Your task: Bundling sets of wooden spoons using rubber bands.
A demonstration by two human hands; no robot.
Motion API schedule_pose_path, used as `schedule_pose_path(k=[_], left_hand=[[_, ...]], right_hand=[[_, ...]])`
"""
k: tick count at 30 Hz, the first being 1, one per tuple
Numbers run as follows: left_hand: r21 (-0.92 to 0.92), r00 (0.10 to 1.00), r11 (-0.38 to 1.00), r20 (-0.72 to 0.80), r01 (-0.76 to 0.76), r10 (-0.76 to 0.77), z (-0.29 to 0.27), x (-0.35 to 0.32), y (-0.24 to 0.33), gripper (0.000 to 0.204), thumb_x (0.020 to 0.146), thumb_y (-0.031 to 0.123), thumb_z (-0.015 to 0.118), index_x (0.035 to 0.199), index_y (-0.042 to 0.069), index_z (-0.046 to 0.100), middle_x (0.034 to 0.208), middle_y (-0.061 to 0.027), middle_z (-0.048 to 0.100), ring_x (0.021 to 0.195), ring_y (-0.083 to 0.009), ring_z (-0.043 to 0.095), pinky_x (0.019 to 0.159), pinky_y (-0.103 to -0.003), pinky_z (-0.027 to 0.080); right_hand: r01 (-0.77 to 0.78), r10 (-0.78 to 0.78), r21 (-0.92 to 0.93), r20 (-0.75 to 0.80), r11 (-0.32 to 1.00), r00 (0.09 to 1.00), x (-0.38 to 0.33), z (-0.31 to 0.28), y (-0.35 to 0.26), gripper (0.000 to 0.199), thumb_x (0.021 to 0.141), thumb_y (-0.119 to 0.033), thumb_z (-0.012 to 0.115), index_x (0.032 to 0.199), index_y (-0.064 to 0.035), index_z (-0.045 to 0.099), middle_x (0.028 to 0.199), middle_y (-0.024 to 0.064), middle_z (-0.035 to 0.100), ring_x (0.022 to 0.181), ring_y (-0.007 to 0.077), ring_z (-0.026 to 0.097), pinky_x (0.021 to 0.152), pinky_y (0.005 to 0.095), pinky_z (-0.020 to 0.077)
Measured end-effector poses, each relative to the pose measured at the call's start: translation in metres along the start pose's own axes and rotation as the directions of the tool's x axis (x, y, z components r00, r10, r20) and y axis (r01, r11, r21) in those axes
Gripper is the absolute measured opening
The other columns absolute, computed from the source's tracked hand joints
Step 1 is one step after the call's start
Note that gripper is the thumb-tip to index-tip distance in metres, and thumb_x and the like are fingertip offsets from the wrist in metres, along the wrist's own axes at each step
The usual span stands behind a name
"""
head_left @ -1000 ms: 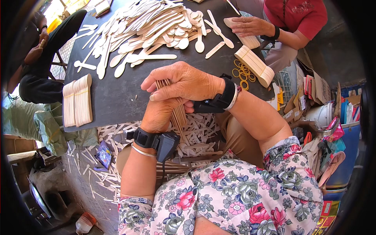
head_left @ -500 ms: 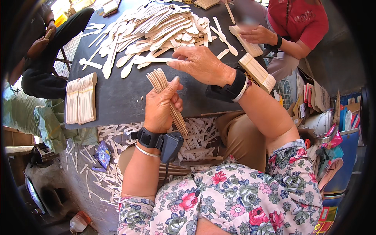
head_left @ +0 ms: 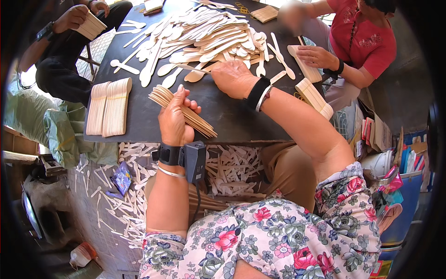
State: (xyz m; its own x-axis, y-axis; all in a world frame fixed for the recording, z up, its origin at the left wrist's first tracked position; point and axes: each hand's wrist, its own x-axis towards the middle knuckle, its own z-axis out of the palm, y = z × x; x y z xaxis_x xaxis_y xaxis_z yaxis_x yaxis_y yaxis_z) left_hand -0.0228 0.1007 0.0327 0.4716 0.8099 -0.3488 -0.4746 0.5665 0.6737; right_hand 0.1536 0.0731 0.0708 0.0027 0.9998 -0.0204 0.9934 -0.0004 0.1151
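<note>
My left hand (head_left: 175,120) is closed round a stack of wooden spoons (head_left: 197,122), held at a slant above the table's near edge. Both ends of the stack stick out past my fingers. My right hand (head_left: 232,80) is at the near side of a big heap of loose wooden spoons (head_left: 204,35). Its fingers are curled in a pinch on a single wooden spoon (head_left: 195,69), seen edge-on and pointing left. The fingertips are partly hidden by the back of the hand. Several loose spoons lie just beyond my hands on the dark table (head_left: 148,123).
Banded spoon bundles (head_left: 109,107) stand at the table's left; another bundle (head_left: 314,97) lies at the right. A person in red (head_left: 362,42) rests a hand on a bundle. Another person at left holds a stack (head_left: 91,25). Spoons (head_left: 232,167) litter the floor below.
My left hand has moved left and tipped the stack flatter. My right hand has closed and turned over at the heap's edge. The person at left has raised a spoon stack into view.
</note>
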Motion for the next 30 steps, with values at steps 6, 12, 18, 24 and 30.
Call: schedule_pose_path(k=[6, 12, 18, 24, 30], left_hand=[[0.066, 0.996, 0.995, -0.047, -0.073, 0.076, 0.001, -0.002, 0.006, 0.024, 0.089, 0.022, 0.066, 0.095, 0.0, 0.059, 0.076, -0.005, 0.061, 0.072, -0.0185, 0.064, 0.066, -0.033, 0.055], [-0.017, 0.976, 0.985, 0.139, -0.169, 0.17, 0.016, -0.012, 0.016, 0.03, 0.092, 0.02, 0.06, 0.111, -0.003, 0.055, 0.104, -0.0172, 0.064, 0.095, -0.0251, 0.065, 0.081, -0.036, 0.054], [-0.058, 0.947, 0.985, 0.269, -0.164, 0.173, 0.017, -0.016, 0.02, 0.037, 0.094, 0.02, 0.058, 0.121, -0.004, 0.049, 0.11, -0.0196, 0.062, 0.102, -0.0278, 0.062, 0.086, -0.038, 0.053], [-0.126, 0.954, 0.973, 0.209, -0.191, 0.214, 0.014, -0.016, 0.024, 0.036, 0.093, 0.017, 0.059, 0.12, -0.004, 0.05, 0.106, -0.0184, 0.063, 0.1, -0.0278, 0.064, 0.086, -0.038, 0.053], [0.104, 0.943, 0.938, -0.005, -0.331, 0.333, 0.006, -0.008, 0.029, 0.031, 0.09, 0.014, 0.063, 0.114, -0.005, 0.055, 0.098, -0.0137, 0.065, 0.085, -0.0215, 0.066, 0.071, -0.033, 0.057]], right_hand=[[-0.136, -0.007, 0.935, 0.146, 0.328, 0.989, -0.031, -0.016, 0.004, 0.008, 0.085, -0.003, 0.058, 0.089, 0.0017, 0.062, 0.071, 0.0023, 0.061, 0.064, 0.008, 0.059, 0.057, 0.0229, 0.0492], [-0.212, -0.176, 0.977, 0.215, 0.039, 0.961, -0.047, -0.019, -0.003, 0.013, 0.087, -0.003, 0.056, 0.097, 0.002, 0.062, 0.078, 0.0033, 0.063, 0.068, 0.0112, 0.064, 0.062, 0.0229, 0.053], [-0.273, -0.269, 0.951, 0.227, -0.147, 0.936, -0.05, -0.028, -0.003, 0.013, 0.086, -0.005, 0.058, 0.096, 0.0014, 0.064, 0.08, 0.0063, 0.065, 0.066, 0.0144, 0.066, 0.055, 0.0242, 0.055], [-0.293, -0.342, 0.942, 0.226, -0.16, 0.912, -0.051, -0.026, 0.001, 0.019, 0.087, -0.007, 0.059, 0.102, 0.0035, 0.062, 0.079, 0.0069, 0.064, 0.068, 0.0146, 0.067, 0.057, 0.0231, 0.0552], [-0.235, -0.272, 0.97, 0.243, 0.062, 0.931, -0.053, -0.031, -0.005, 0.016, 0.087, -0.006, 0.056, 0.1, 0.0016, 0.063, 0.076, 0.0034, 0.063, 0.063, 0.0106, 0.063, 0.053, 0.0208, 0.0508]])
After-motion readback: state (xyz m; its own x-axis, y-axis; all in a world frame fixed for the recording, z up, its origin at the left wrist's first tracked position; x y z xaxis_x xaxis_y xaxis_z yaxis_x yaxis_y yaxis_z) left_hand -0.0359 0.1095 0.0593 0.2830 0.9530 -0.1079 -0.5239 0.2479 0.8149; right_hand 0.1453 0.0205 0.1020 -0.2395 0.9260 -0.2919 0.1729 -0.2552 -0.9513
